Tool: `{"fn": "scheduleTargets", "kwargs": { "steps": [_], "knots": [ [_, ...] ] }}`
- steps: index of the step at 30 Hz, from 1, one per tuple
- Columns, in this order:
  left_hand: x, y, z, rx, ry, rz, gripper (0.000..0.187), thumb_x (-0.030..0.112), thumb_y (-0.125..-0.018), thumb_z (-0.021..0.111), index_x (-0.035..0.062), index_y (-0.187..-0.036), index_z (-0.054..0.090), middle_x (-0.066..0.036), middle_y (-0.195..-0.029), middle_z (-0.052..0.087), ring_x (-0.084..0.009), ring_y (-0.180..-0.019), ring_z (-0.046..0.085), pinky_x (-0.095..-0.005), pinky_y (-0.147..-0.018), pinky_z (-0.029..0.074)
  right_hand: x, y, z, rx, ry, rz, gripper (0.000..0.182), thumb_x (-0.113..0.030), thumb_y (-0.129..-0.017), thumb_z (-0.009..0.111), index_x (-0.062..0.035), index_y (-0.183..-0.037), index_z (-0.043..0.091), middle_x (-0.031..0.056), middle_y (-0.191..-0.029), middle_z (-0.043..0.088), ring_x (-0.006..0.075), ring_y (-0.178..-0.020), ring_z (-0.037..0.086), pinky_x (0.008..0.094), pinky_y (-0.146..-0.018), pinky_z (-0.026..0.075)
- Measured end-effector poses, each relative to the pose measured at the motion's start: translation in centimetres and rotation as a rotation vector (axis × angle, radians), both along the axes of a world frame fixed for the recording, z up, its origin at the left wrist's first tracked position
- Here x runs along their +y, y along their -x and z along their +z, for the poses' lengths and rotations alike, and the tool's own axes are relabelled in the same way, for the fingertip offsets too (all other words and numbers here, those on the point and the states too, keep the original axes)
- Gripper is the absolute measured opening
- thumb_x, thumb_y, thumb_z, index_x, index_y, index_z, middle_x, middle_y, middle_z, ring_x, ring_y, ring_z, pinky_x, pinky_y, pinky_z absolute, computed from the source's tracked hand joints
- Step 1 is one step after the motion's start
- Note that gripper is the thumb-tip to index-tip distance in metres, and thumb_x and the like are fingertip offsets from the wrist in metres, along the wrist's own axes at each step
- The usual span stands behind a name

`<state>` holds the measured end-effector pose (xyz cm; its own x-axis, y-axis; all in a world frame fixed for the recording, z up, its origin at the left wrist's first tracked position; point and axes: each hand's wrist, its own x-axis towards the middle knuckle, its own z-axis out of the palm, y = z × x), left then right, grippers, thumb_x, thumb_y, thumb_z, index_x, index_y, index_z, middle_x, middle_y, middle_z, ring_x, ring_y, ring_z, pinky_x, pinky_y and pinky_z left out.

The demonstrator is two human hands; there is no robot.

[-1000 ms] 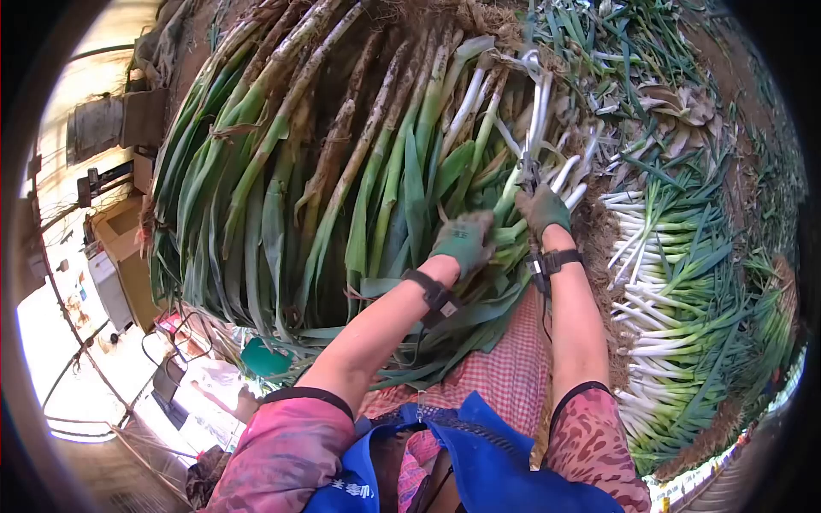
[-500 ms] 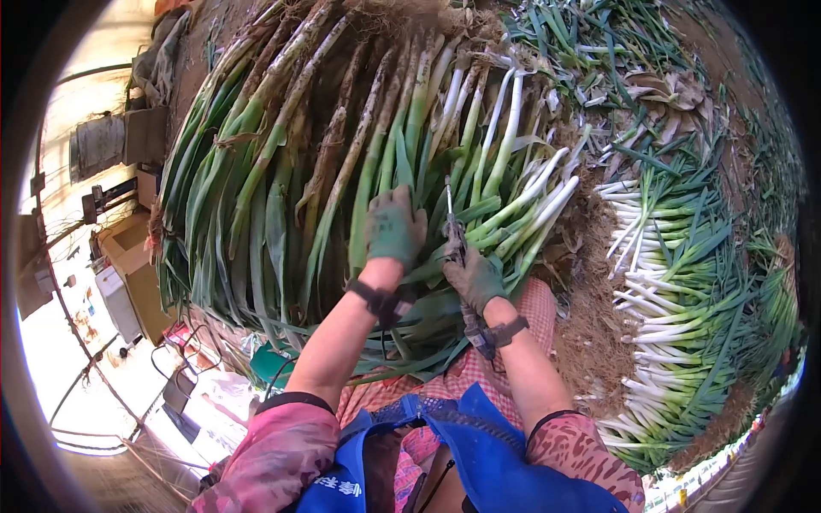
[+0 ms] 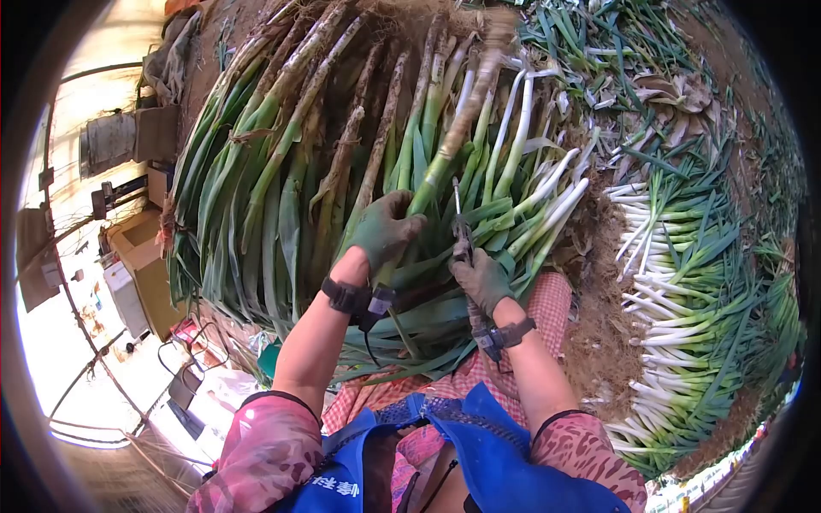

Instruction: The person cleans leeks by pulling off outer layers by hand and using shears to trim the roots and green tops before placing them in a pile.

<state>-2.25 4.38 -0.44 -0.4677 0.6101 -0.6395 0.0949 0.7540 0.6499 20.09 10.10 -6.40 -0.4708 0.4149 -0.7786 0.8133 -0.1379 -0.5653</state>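
Note:
My left hand [image 3: 385,231], in a green-and-grey glove, is closed around the green part of a leek [image 3: 450,150]. The stalk slants up to the right, its muddy root end blurred by motion. My right hand [image 3: 481,278], gloved too, grips a dark air blow gun [image 3: 463,235] whose thin metal nozzle points up beside that stalk. A big heap of unpeeled leeks [image 3: 286,154] with soil on their stems spreads around and beyond my left hand. Just right of the gun lie several peeled leeks [image 3: 547,201] with clean white stems.
To the right, a long row of peeled leeks [image 3: 671,321] lies on the ground, white ends toward me. Root scraps [image 3: 599,333] cover the soil between. Dry peelings [image 3: 676,94] are strewn at the upper right. Cardboard boxes [image 3: 145,274] stand at the left.
My left hand has closed on a leek and lifted it out of the heap, tilting it to the right toward the nozzle. My right hand still holds the air blow gun in nearly the same place.

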Motion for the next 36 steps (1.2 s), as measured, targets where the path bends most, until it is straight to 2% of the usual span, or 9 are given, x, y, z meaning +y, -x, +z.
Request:
{"fn": "scheduleTargets", "kwargs": {
  "steps": [3, 8, 11, 12, 20, 23, 24, 30, 36],
  "knots": [
    [0.1, 0.8, -2.7, -0.156, 0.058, 0.166, 0.041, 0.022, -0.083, 0.073, 0.0001, -0.117, 0.068, -0.011, -0.098, 0.072, -0.0185, -0.092, 0.068, -0.0319, -0.084, 0.053, -0.7, -1.1, 0.1, 0.008, 0.188, -0.139, 0.054, -0.049, -0.085, 0.062, 0.0016, -0.105, 0.063, 0.029, -0.095, 0.069, 0.0443, -0.098, 0.067, 0.0451, -0.087, 0.051],
    [1.6, 0.6, -5.9, 0.359, 0.246, -0.158, 0.039, 0.039, -0.093, 0.062, 0.0071, -0.114, 0.071, -0.024, -0.105, 0.071, -0.0381, -0.1, 0.069, -0.0452, -0.088, 0.053, -3.3, -1.7, 6.4, 0.287, 0.368, -0.24, 0.015, -0.016, -0.093, 0.06, -0.0049, -0.101, 0.054, -0.0013, -0.074, 0.056, 0.008, -0.064, 0.054, 0.0259, -0.059, 0.045],
    [1.8, 0.7, -5.5, 0.342, 0.347, -0.182, 0.038, 0.037, -0.09, 0.064, 0.0103, -0.116, 0.071, -0.02, -0.109, 0.072, -0.037, -0.105, 0.069, -0.0476, -0.092, 0.053, -4.9, -1.4, 6.6, 0.306, 0.272, -0.211, 0.016, -0.016, -0.093, 0.061, -0.0046, -0.102, 0.054, -0.0011, -0.074, 0.056, 0.0085, -0.064, 0.053, 0.0255, -0.058, 0.045],
    [1.7, 0.4, -4.8, 0.364, 0.389, -0.246, 0.038, 0.035, -0.089, 0.065, 0.0106, -0.117, 0.071, -0.02, -0.11, 0.072, -0.0368, -0.105, 0.069, -0.0477, -0.093, 0.053, -5.4, -1.5, 5.2, 0.263, 0.31, -0.244, 0.032, -0.034, -0.092, 0.065, -0.0063, -0.108, 0.062, 0.0125, -0.075, 0.068, 0.0282, -0.071, 0.069, 0.0377, -0.068, 0.053],
    [1.7, -0.1, -3.2, 0.272, 0.461, -0.321, 0.048, 0.031, -0.079, 0.071, 0.0052, -0.119, 0.07, -0.023, -0.11, 0.072, -0.0363, -0.105, 0.069, -0.0429, -0.091, 0.053, -2.3, 0.6, 3.8, 0.133, 0.136, -0.164, 0.051, -0.048, -0.087, 0.064, -0.0004, -0.106, 0.065, 0.0278, -0.093, 0.07, 0.0461, -0.097, 0.068, 0.0481, -0.083, 0.052],
    [4.1, 0.0, -1.2, 0.184, 0.45, -0.38, 0.051, 0.033, -0.078, 0.071, 0.0049, -0.12, 0.069, -0.022, -0.109, 0.072, -0.0355, -0.103, 0.07, -0.0424, -0.091, 0.054, -4.1, -0.4, 2.7, 0.168, 0.079, -0.218, 0.032, -0.031, -0.091, 0.066, -0.0011, -0.101, 0.064, 0.0102, -0.076, 0.067, 0.0208, -0.069, 0.066, 0.0351, -0.066, 0.052],
    [4.7, -0.5, -1.0, 0.169, 0.444, -0.394, 0.052, 0.034, -0.078, 0.072, 0.0049, -0.121, 0.069, -0.022, -0.11, 0.072, -0.0356, -0.105, 0.069, -0.0425, -0.092, 0.053, -2.8, 0.0, 3.0, 0.104, 0.091, -0.202, 0.051, -0.047, -0.088, 0.063, 0.0004, -0.105, 0.065, 0.0296, -0.095, 0.07, 0.0463, -0.098, 0.068, 0.0482, -0.083, 0.053],
    [4.2, -4.0, -3.5, 0.166, 0.424, -0.455, 0.054, 0.04, -0.084, 0.071, 0.0061, -0.125, 0.069, -0.024, -0.122, 0.068, -0.0368, -0.115, 0.066, -0.044, -0.099, 0.05, 2.5, 0.1, -1.7, 0.089, 0.097, -0.421, 0.052, -0.048, -0.087, 0.063, 0.0014, -0.103, 0.066, 0.0303, -0.091, 0.069, 0.0475, -0.094, 0.067, 0.0491, -0.082, 0.053],
    [3.3, -4.9, -5.3, 0.189, 0.534, -0.495, 0.046, 0.042, -0.088, 0.062, 0.0066, -0.117, 0.07, -0.022, -0.117, 0.07, -0.0388, -0.109, 0.067, -0.0475, -0.095, 0.052, 0.0, -2.0, 2.6, 0.011, 0.019, -0.128, 0.056, -0.05, -0.088, 0.062, 0.0037, -0.104, 0.065, 0.0326, -0.099, 0.068, 0.0487, -0.102, 0.065, 0.0489, -0.089, 0.051]
  ]
}}
